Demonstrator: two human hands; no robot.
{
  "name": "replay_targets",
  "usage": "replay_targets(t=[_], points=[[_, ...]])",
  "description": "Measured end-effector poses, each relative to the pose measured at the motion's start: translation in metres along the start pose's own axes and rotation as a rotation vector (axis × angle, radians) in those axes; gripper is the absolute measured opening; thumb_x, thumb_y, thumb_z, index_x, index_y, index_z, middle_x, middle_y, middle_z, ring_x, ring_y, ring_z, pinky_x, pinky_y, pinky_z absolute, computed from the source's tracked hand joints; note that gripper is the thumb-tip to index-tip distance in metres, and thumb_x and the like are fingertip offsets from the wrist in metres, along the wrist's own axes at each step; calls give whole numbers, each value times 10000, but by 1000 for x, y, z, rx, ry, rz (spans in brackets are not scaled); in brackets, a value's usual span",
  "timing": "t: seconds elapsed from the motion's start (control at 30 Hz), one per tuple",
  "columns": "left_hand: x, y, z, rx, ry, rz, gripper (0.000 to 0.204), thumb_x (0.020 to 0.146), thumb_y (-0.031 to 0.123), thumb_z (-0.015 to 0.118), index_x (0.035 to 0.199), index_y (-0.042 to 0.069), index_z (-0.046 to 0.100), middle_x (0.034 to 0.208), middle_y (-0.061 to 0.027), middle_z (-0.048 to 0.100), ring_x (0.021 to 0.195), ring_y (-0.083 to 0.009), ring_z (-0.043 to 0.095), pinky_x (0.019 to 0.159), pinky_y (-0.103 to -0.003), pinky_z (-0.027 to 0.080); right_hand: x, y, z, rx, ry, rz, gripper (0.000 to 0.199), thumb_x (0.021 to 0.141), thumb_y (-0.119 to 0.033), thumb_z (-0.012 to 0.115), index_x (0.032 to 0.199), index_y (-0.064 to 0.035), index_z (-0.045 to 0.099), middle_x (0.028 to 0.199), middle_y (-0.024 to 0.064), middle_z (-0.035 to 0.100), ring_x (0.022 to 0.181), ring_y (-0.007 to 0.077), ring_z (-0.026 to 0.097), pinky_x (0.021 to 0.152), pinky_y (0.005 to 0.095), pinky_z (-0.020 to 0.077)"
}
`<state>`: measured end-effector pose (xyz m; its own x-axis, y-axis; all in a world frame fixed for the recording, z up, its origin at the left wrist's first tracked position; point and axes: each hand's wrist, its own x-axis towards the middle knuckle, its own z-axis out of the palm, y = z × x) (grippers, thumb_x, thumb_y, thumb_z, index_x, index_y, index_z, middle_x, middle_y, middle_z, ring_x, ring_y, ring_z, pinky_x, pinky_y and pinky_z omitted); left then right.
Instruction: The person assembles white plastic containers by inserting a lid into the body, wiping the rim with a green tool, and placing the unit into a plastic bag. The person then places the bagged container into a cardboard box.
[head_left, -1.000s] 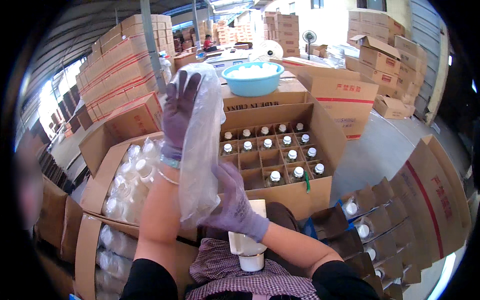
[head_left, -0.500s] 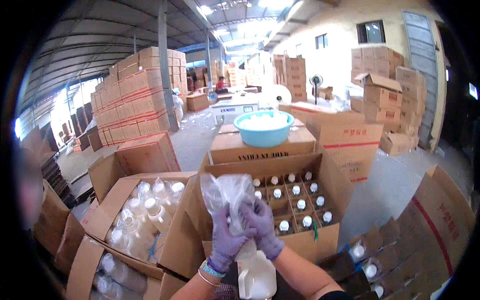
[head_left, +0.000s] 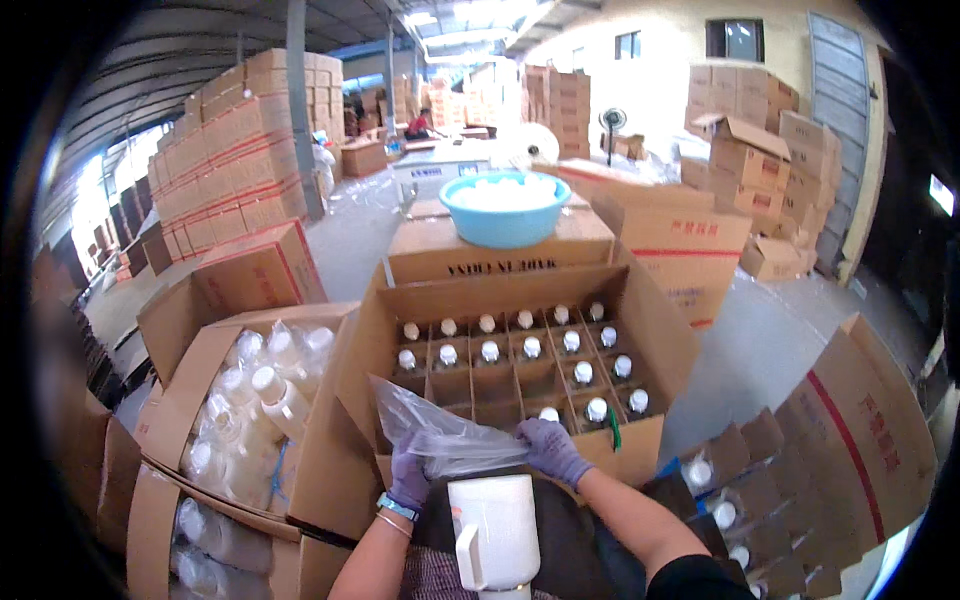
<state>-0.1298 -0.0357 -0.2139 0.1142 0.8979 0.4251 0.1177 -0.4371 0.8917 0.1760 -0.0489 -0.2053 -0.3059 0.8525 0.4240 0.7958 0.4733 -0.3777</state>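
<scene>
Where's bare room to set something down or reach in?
Grey floor shows between the middle carton and the tall flap at right. Several divider cells look unfilled just beyond the plastic bag, left of two capped bottles. It's crowded in the left carton, packed with pale bottles, and just before you, where a white jug is.

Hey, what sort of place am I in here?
Probably a warehouse or packing area: there are tall stacks of cardboard boxes, a divided carton with white-capped bottles, and a ribbed, shed-like roof.
</scene>
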Motion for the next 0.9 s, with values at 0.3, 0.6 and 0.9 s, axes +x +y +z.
replay_targets(t=[0.3,0.6,0.9], points=[[-142,133,-9,2,-79,-11,595,798,585,790,853,82,477,758,2,501,696,-117,475,632,-271,413,-153,-136,-65,531,-56,-99,164,800,-132,695,916,-61,604,920,136,594,925,327,597,890,457,474],[-159,145,17,137,-247,-126,296,790,187,728,994,-25,691,802,-85,686,688,-138,626,635,-315,503,-196,-177,-71,582,0,-12,259,803,-256,763,889,-58,619,866,143,588,870,343,596,844,454,493],[-111,221,108,33,-293,319,196,992,138,474,1015,-12,599,838,-64,581,743,-179,588,643,-337,491,-215,-206,-26,667,492,513,1138,627,-361,945,1491,-18,288,1389,239,407,1309,397,444,1135,457,380]])
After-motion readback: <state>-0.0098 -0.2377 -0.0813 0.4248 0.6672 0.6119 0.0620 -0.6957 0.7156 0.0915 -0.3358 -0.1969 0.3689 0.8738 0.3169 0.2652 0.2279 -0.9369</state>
